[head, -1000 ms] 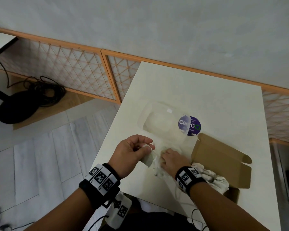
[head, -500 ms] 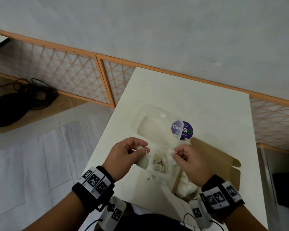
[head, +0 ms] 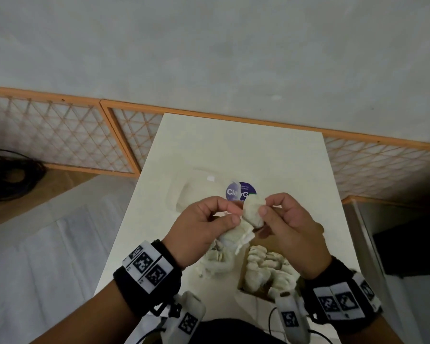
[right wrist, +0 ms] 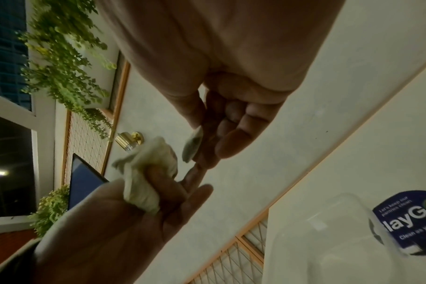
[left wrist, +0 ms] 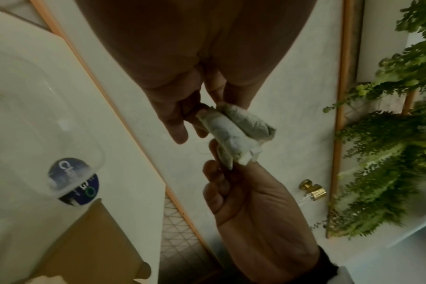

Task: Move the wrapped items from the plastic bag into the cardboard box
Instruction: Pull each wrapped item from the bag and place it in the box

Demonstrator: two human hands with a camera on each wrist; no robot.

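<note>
My right hand (head: pixel 263 207) pinches a whitish wrapped item (head: pixel 252 212) between thumb and fingers, raised above the table. Beside it my left hand (head: pixel 230 214) grips the crumpled white plastic bag (head: pixel 233 235), whose lower part hangs to the table with more wrapped items (head: pixel 216 256) inside. In the left wrist view the wrapped item (left wrist: pixel 234 134) spans from my left fingers to the right hand (left wrist: pixel 231 178) below. The right wrist view shows the bag (right wrist: pixel 146 173) bunched in my left hand. The open cardboard box (head: pixel 241 279) at the near right holds several wrapped items (head: pixel 266 266).
A clear plastic container (head: pixel 196 192) with a purple round sticker (head: pixel 241 191) lies on the white table (head: pixel 233 145) behind my hands. An orange lattice rail (head: pixel 60 135) and grey wall bound the far side. The table's left edge drops to the floor.
My right hand came out of the bag and now holds a wrapped item. Both hands rose off the table and came closer together.
</note>
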